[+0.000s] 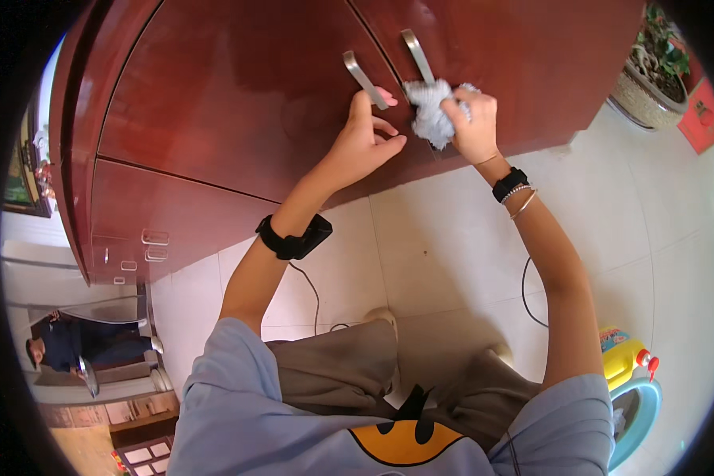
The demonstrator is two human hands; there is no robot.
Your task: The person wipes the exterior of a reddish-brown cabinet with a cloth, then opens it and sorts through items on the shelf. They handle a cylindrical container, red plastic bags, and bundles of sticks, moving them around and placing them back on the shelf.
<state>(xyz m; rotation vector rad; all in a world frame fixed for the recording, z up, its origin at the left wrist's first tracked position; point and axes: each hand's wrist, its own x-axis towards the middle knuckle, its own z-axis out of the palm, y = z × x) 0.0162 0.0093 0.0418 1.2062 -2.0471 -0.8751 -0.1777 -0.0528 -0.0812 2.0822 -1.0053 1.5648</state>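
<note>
- Cloth (431, 119), pale grey and bunched, at the lower end of one metal handle (418, 57), before a glossy red-brown cabinet (238, 87).
- Right hand (476, 127): fingers curled around the cloth, gripping it.
- Left hand (362, 143): at the neighbouring metal handle (363, 79), fingertips showing beyond the bar, thumb and lower fingers loosely spread.
- Yellow bottle (623, 371), red-capped, lower right: bears a blue, multicoloured printed label (613, 339), its lettering too small to tell.
- Turquoise basin (650, 408): just beside the bottle.
- Red sheet (704, 117), near the potted plant (649, 99): dark central marking, indistinct.
- Grey-blue shirt (246, 428): orange smiling-face print, partly visible.
</note>
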